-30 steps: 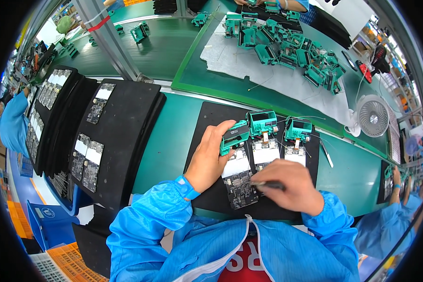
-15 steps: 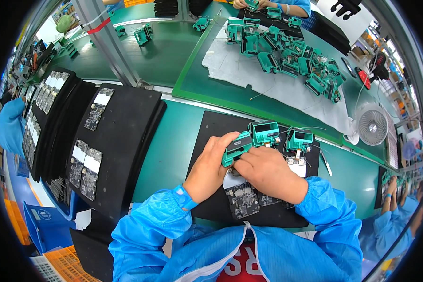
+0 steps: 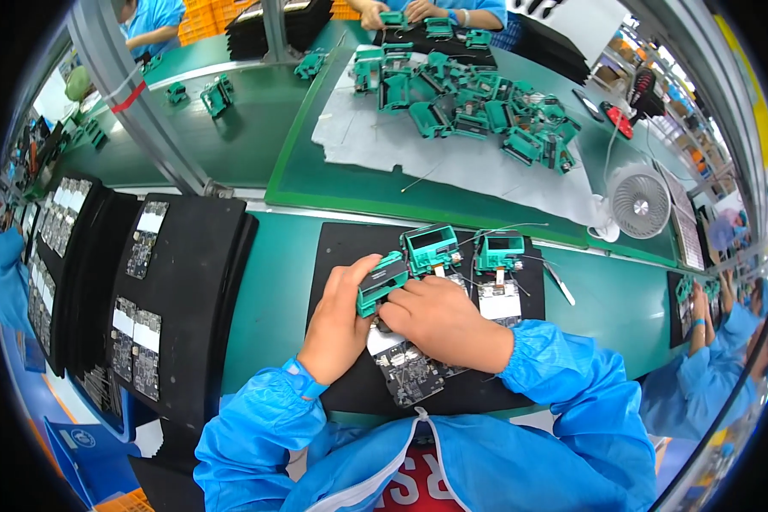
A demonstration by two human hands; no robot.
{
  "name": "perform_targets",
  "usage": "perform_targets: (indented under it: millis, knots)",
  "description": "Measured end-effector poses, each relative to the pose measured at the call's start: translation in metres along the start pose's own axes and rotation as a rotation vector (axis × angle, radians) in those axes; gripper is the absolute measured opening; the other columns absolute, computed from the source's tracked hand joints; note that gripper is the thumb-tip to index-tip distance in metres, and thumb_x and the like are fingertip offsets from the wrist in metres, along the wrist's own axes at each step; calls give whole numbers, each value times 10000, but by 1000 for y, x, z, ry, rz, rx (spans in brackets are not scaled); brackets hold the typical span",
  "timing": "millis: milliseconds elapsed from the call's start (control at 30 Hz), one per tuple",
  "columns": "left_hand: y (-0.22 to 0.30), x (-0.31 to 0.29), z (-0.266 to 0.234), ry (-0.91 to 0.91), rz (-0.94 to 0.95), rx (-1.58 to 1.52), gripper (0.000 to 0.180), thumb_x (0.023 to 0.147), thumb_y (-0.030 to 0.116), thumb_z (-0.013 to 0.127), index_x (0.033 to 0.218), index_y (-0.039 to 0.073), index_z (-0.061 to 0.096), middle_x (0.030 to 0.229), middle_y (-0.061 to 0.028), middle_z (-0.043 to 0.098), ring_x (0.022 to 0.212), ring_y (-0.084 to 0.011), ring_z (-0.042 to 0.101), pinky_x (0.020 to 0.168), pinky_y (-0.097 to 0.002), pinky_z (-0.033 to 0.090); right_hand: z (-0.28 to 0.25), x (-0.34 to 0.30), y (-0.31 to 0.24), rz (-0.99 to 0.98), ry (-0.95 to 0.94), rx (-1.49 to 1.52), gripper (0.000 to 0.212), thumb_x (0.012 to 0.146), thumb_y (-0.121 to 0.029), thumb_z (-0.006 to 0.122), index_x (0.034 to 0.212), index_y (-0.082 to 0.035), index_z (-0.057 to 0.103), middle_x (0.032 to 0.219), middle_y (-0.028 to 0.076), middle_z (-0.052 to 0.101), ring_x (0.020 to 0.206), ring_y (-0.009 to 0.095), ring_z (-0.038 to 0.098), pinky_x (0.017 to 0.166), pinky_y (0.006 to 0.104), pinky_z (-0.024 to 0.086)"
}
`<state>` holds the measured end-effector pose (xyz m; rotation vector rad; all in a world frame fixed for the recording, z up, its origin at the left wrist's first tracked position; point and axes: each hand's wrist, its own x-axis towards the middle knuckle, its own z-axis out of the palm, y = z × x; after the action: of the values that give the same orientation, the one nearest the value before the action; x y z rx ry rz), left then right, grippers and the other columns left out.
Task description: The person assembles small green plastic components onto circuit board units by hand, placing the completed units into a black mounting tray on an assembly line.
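The right hand has moved up to the green housing.

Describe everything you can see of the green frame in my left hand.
The green frame is boxy and looks like plastic, with a black strip along its visible face. It slants, its right end higher in the picture. Your left hand holds it from the left; your right hand hides part of its lower right edge, so contact there is unclear. It is over the black mat, left of a second frame; whether those two touch I cannot tell.
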<state>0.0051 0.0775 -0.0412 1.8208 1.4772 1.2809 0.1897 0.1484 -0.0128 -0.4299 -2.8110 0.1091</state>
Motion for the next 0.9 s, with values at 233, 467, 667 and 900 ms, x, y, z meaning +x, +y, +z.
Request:
perform_targets:
  millis: [233,467,667,900]
  knots:
    - [0,3,-11,-47,-5,139,761,822,-3,764,1490,87,410,1280,-199,550,1149,-396,586,959,-434,490,-37,-51,7,151,151,265,361,694,-46,805,1022,-87,660,969,83,665,916,315,650,764,408,535]
    - [-46,27,-30,-130,-99,350,845,892,277,768,1548,7,310,1498,-216,454,1433,-378,363,1185,-486,270,-48,-195,34,973,407,395,424,876,-66,741,1278,-73,606,1032,128,698,922,207,681,811,324,535]
    - [-8,62,-33,-250,40,395,914,876,338,773,1573,7,284,1528,-241,413,1437,-402,358,1194,-478,271,-38,-228,43,995,433,202,510,854,-67,747,1338,-53,587,1271,157,617,1158,308,606,997,372,483]
    - [6,82,30,-292,228,621,727,846,430,773,1410,30,549,1342,-159,593,1282,-341,524,1122,-538,346,-43,-135,84,516,342,165,662,818,-216,812,1411,-78,553,1441,168,524,1315,387,493,1122,471,398]
